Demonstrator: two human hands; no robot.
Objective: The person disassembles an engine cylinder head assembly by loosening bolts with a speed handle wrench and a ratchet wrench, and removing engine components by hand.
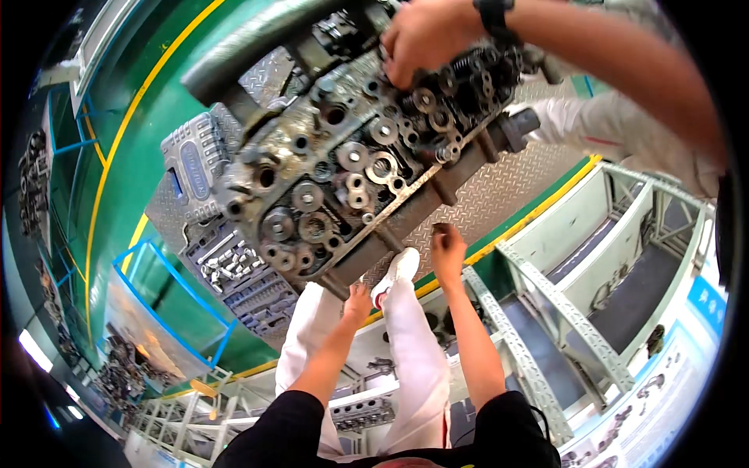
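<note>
A large, oily engine cylinder head [285, 168] fills the middle, its valve springs, round caps and bolt holes facing up. My left hand [358, 304] is at its near lower edge, beside a short stub, with its fingers curled; what they hold, if anything, is hidden. My right hand [449, 253] is apart from the engine, just below its right-hand stubs. Its fingers are pinched together around something small and dark that I cannot make out. Across the engine, another person's hand [429, 35], with a black wristband, reaches down among the valve parts.
An open grey tool case [193, 160] with a tray of sockets [242, 295] lies left of the engine on metal tread plate [499, 195]. White metal racks [538, 312] stand at the right. A blue-framed panel [168, 288] is at the left. The co-worker's pale trouser leg [581, 125] is close by.
</note>
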